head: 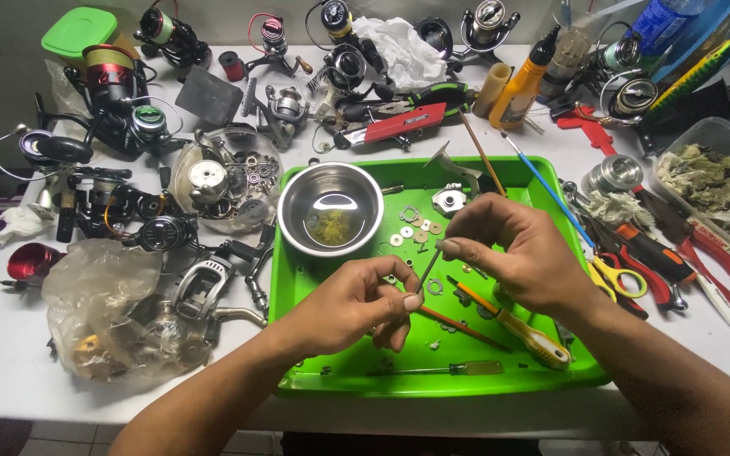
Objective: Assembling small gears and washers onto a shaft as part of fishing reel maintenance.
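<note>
Over a green plastic tray (551, 382) my left hand (355, 304) and my right hand (509, 249) pinch the two ends of a thin metal shaft (428, 268), tilted between them. My right fingertips grip its upper end, my left thumb and forefinger its lower end. Small washers and gears (416, 226) lie on the tray under the hands. A steel bowl (331, 209) with yellowish liquid stands at the tray's far left. A yellow-handled screwdriver (525, 333) lies near my right wrist.
Several fishing reels (111, 127) and reel parts crowd the white table to the left and back. A clear bowl of parts (223, 177) sits beside the tray. Pliers, scissors (618, 274) and red-handled tools (720, 270) lie right. A crumpled plastic bag (103, 312) lies front left.
</note>
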